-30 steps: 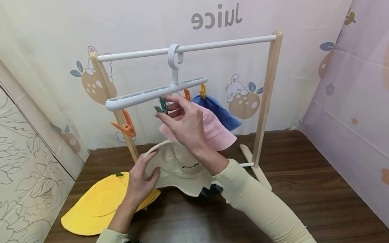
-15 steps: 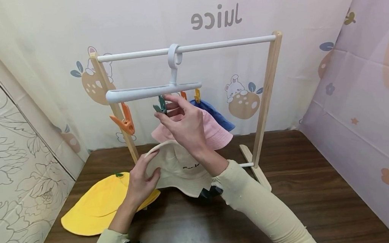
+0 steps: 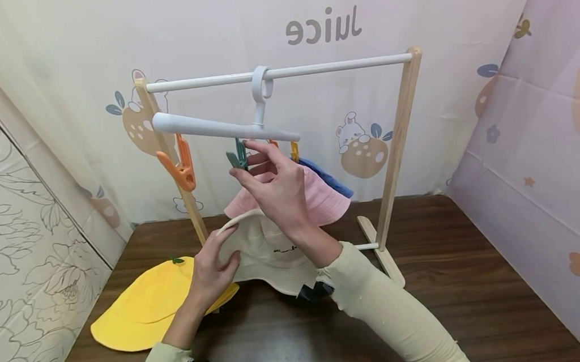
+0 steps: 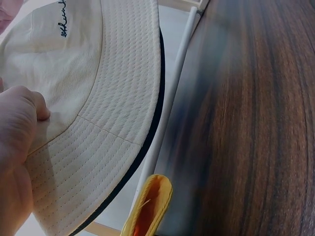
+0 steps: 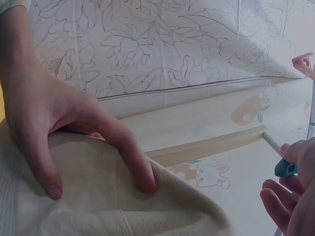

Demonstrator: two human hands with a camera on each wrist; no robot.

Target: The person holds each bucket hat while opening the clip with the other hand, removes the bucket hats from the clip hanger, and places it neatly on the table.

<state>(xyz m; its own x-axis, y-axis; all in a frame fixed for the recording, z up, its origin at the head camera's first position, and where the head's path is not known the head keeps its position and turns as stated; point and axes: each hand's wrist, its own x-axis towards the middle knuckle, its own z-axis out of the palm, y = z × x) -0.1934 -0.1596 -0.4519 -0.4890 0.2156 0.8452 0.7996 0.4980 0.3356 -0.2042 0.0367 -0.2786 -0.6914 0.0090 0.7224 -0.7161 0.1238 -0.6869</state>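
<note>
My left hand (image 3: 214,266) grips the brim of a cream bucket hat (image 3: 270,251) held just above the table; the left wrist view shows the hat (image 4: 93,98) with my fingers (image 4: 19,118) on its crown. My right hand (image 3: 269,177) pinches a green clip (image 3: 237,156) that hangs from a white clip hanger (image 3: 224,129) on the rack's white bar (image 3: 332,66). The hanger tilts, left end up. A pink hat (image 3: 321,192) and a blue hat (image 3: 328,178) hang from clips behind my right hand. An orange clip (image 3: 181,167) hangs near the hanger's left end.
A yellow hat (image 3: 146,306) lies on the dark wooden table (image 3: 456,281) at the left. The wooden rack's posts (image 3: 397,144) stand at both sides, with its foot (image 3: 382,253) on the table. Patterned curtains close in the back and sides.
The hanger has tilted, its left end rising and right end dropping; the pink and blue hats swung with it. Both hands keep their hold in nearly the same places.
</note>
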